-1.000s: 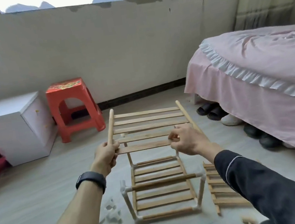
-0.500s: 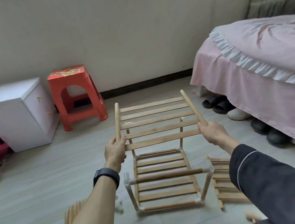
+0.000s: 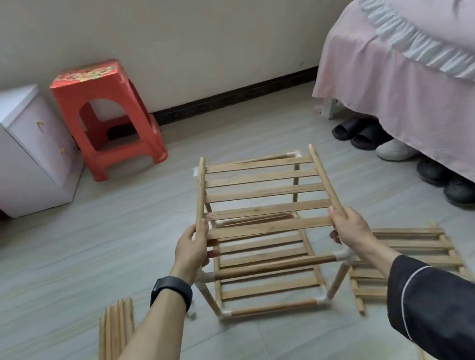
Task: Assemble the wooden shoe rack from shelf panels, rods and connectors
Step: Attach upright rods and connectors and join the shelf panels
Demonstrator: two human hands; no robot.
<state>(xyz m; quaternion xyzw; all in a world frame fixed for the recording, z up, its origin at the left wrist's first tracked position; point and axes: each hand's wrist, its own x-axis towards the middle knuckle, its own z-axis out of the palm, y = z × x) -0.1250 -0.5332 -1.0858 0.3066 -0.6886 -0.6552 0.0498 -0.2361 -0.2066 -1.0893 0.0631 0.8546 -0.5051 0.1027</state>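
At the near left, a bundle of loose rods (image 3: pixel 115 329) is laid on the floor, within reach for later tiers, as may be judged. A dark wristband (image 3: pixel 170 288) is worn on the left forearm.

The partly built rack frame (image 3: pixel 273 307) is stood on the floor at the centre, its lower shelf already fitted and its upright rods joined by white connectors (image 3: pixel 343 255). Just to its right, a spare shelf panel (image 3: pixel 413 254) is laid flat, touching or nearly touching the frame's near right leg; which cannot be told.

Above the frame, a slatted shelf panel (image 3: pixel 264 193) is held roughly level. Its left side rod is gripped at the near end by the left hand (image 3: pixel 192 249), fingers curled round it, and its right side rod is gripped likewise by the right hand (image 3: pixel 348 227). The two-sided grip is presumably chosen so that the far rod ends can be steered together toward the far connectors; whether they are seated there cannot be told.

Farther off, a red stool (image 3: pixel 109 117) and a white cabinet (image 3: pixel 11 147) are set against the wall at the left, and a bed (image 3: pixel 424 52) with shoes (image 3: pixel 375 139) beneath it is seen at the right.
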